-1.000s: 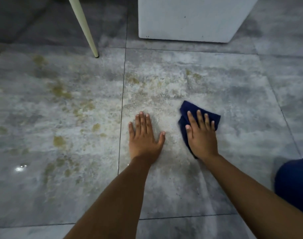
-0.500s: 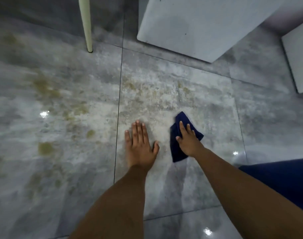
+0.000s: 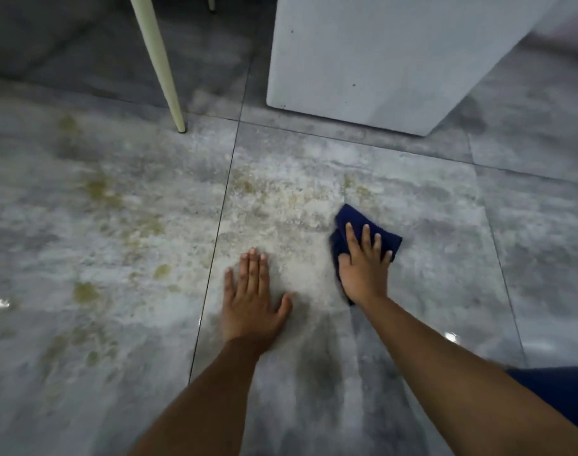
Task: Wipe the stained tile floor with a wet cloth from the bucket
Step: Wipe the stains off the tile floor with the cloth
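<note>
Dark blue and bunched, the folded cloth (image 3: 376,233) lies on the grey stone-look tile floor (image 3: 445,258), pinned flat under the right hand (image 3: 363,271), whose fingers are spread and pressing down on it rather than curled round it; the left hand (image 3: 251,304) rests just beside it to the left, palm down and fingers splayed on bare tile, holding nothing, a prop for the person's weight by the look of it. So the wiping step is under way; the bucket is not in sight. A pale, gritty patch (image 3: 281,209) spreads just beyond both hands, and yellowish-green blotches (image 3: 83,291) dot the tile left of the grout line (image 3: 215,241). I judge most staining is unwiped; the next stroke wants firm downward pressure, carried far and leftward through that residue, short of the cream chair leg (image 3: 169,83) and the white cabinet base (image 3: 379,60).
</note>
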Demonstrator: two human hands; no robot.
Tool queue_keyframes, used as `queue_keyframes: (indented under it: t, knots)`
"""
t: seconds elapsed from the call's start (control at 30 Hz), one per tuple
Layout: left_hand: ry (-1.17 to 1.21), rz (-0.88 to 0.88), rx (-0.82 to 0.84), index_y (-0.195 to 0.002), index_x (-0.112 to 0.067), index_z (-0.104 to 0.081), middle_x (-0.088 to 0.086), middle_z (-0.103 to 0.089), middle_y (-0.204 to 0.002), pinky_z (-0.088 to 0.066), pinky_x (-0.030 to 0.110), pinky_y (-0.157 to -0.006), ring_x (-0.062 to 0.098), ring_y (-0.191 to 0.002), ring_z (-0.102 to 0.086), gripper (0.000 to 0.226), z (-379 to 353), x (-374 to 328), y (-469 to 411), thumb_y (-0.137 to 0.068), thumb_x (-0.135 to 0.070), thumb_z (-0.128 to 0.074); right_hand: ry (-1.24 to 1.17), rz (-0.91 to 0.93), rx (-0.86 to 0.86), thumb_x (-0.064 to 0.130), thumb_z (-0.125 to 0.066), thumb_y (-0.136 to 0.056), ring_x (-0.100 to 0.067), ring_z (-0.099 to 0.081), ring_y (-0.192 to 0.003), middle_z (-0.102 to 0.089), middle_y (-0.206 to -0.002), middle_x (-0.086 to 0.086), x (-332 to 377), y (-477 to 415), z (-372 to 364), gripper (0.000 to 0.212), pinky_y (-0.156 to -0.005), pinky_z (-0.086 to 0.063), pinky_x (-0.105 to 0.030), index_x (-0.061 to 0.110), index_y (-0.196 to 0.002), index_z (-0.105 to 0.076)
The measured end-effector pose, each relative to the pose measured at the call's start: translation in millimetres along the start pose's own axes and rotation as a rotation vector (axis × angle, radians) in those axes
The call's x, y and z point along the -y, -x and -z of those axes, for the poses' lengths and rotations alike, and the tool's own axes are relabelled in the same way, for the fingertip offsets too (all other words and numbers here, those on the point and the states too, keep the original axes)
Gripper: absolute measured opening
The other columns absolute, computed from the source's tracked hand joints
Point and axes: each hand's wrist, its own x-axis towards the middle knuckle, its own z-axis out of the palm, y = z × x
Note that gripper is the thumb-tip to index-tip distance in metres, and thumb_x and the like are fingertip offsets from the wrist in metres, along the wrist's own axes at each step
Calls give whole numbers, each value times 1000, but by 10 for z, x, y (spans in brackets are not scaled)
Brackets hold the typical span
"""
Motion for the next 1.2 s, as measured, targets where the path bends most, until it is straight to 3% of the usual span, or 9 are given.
queue_keyframes:
  t: [0.13,0.23,0.33,0.47,0.53,0.73,0.97,1.13,1.2]
  knots:
    - [-27,56,41,-150,-12,7,7,10,-159,10,44,-117,20,-146,16,87,35,-45,-39,-83,-64,-11,-30,160,-78,50,-21,-100,-27,3,-148,-1,-162,0,198,-373,48,56,-117,5,-52,37,-152,-6]
    - [-80,66,77,-149,-11,16,8,18,-158,16,45,-116,19,-143,24,84,121,-196,-175,-82,-60,3,-28,64,-111,49,-20,-101,-29,0,-148,-3,-162,-3,12,-484,58,56,-117,0,-54,34,-153,-6]
    - [-65,46,52,-149,-9,14,10,18,-158,17,45,-116,18,-141,26,78,124,-341,-448,-89,-56,0,-33,-44,-215,45,-22,-101,-30,-1,-148,-5,-162,-5,13,-282,-74,56,-117,2,-54,32,-153,-6]
    - [-96,29,51,-150,-10,15,8,20,-158,13,45,-117,18,-143,25,77,30,-248,-541,-91,-57,-1,-40,268,-177,46,-28,-99,-27,-1,-148,-7,-162,-1,404,-446,-89,56,-118,6,-50,36,-152,-12]
    - [-85,17,46,-151,-11,13,7,18,-159,12,45,-118,17,-144,23,77,36,-205,-516,-90,-57,-1,-44,318,-183,47,-28,-99,-27,-3,-148,-9,-161,0,512,-779,8,55,-118,4,-50,37,-152,-14]
    - [-41,10,26,-152,-12,11,5,17,-159,11,45,-118,17,-145,21,77,24,-207,-540,-92,-56,-9,-94,-50,-246,46,-24,-100,-31,-2,-148,-7,-162,-5,298,-1100,139,56,-117,2,-56,33,-153,-12]
    - [-3,-8,11,-152,-12,8,4,16,-159,12,45,-117,17,-145,21,76,39,-199,-519,-93,-55,-12,-28,215,-138,51,-24,-99,-29,-1,-148,-5,-162,-2,515,-1380,291,57,-117,3,-53,36,-152,-10]
    - [13,-14,-31,-153,-10,-4,7,2,-161,6,46,-118,19,-148,9,77,-5,-193,-528,-92,-54,-20,-142,-217,-315,48,-25,-99,-33,-8,-147,-12,-161,-7,-72,-1193,222,57,-116,-2,-57,30,-153,-16]
    - [17,-13,-30,-153,-9,-7,8,-1,-161,3,47,-118,20,-148,7,77,7,-204,-526,-92,-53,-22,-154,-270,-321,46,-24,-100,-33,-7,-147,-11,-161,-8,-7,-839,69,56,-116,0,-57,30,-153,-14]
